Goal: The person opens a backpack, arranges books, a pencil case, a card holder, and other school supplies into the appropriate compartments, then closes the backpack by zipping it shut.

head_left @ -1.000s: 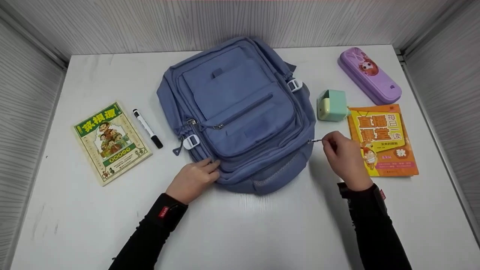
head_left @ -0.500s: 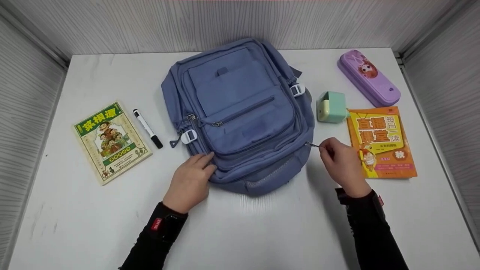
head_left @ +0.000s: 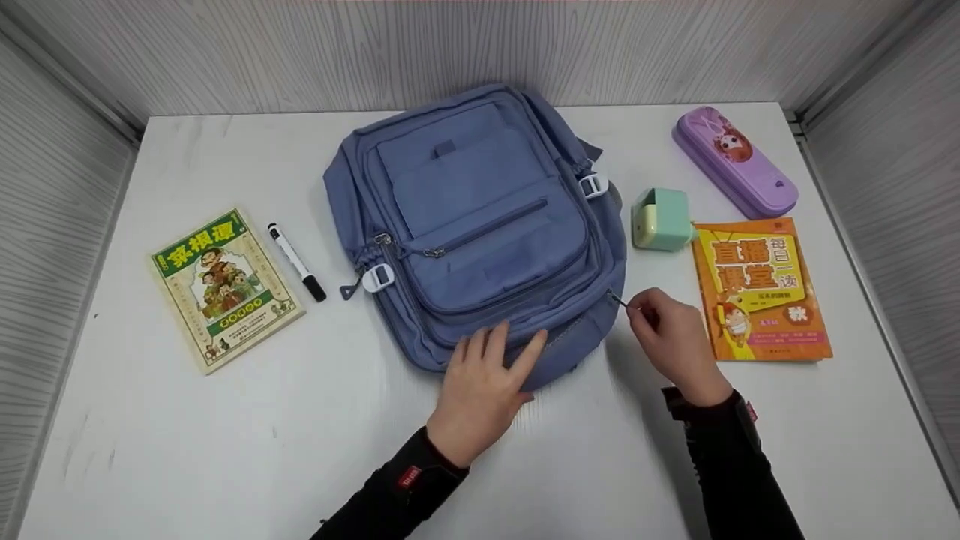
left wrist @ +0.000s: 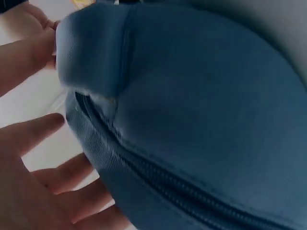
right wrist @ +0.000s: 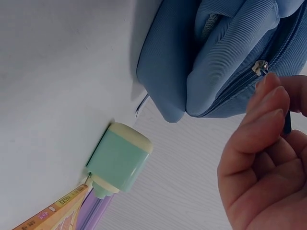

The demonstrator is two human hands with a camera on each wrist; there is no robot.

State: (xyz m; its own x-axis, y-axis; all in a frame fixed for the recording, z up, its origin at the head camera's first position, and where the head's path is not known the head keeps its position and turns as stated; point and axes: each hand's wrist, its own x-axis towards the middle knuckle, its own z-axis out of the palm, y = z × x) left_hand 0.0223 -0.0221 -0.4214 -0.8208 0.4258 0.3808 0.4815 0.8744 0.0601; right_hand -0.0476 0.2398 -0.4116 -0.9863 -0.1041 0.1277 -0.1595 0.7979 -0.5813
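A blue backpack [head_left: 487, 217] lies front side up on the white table, its top end tilted towards the back wall. My right hand [head_left: 675, 341] pinches a zipper pull [head_left: 616, 298] at the bag's lower right side; in the right wrist view the metal slider [right wrist: 260, 67] sits on the zipper track just beyond my fingertips. My left hand [head_left: 480, 397] has its fingers spread over the bag's near edge. Seen from the left wrist, those fingers [left wrist: 72, 172] lie along the fabric beside a zipper [left wrist: 177, 189].
Left of the bag are a green-and-cream book [head_left: 227, 291] and a black-capped white marker [head_left: 296, 261]. On the right stand a mint-green box-shaped gadget [head_left: 666, 220], a purple pencil case [head_left: 735, 161] and an orange book [head_left: 763, 292]. Grey walls border the table's back and sides.
My left hand has moved right, from the bag's lower left corner to the middle of its near edge. My right hand, still pinching the zipper pull, has come slightly nearer and left.
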